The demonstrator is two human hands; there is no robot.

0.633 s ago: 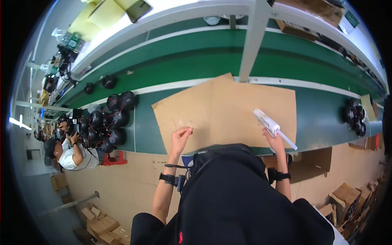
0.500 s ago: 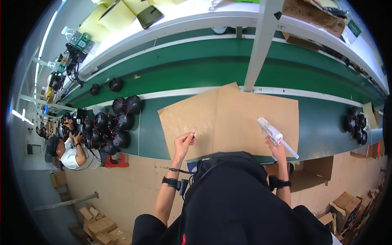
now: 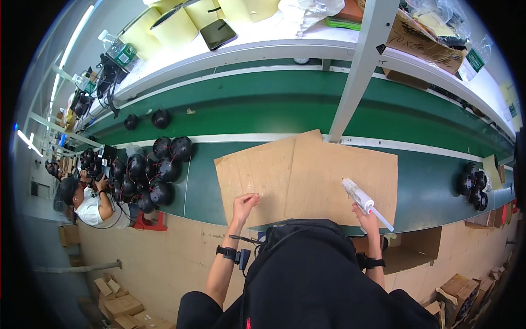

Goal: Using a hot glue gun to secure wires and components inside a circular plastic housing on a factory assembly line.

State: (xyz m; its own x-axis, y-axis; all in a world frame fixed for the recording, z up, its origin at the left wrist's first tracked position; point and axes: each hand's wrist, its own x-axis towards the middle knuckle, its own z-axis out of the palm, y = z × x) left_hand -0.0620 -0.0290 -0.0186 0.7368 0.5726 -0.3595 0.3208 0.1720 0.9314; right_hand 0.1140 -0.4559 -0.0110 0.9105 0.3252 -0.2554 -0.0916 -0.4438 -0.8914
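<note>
A white hot glue gun (image 3: 359,196), with a pale glue stick (image 3: 385,220) poking out of its rear, is gripped in my right hand (image 3: 366,220). Its nozzle points up and left over a flat sheet of brown cardboard (image 3: 312,181) on the green workbench. Above the sheet's left part, my left hand (image 3: 244,206) is closed in a pinch, thumb against fingertips. Whatever it may hold is too small to make out. Dried glue marks dot the cardboard near this hand.
Round black parts with red wires (image 3: 161,193) crowd the bench at left; more (image 3: 474,183) sit at far right. A person in a white shirt (image 3: 96,208) works at far left. A shelf (image 3: 263,52) on a white post (image 3: 359,82) spans the back, holding yellow rolls (image 3: 174,28).
The view has tilted a little, so the bench sits lower in the picture. Both hands keep nearly the same pose, the glue gun still in the right one.
</note>
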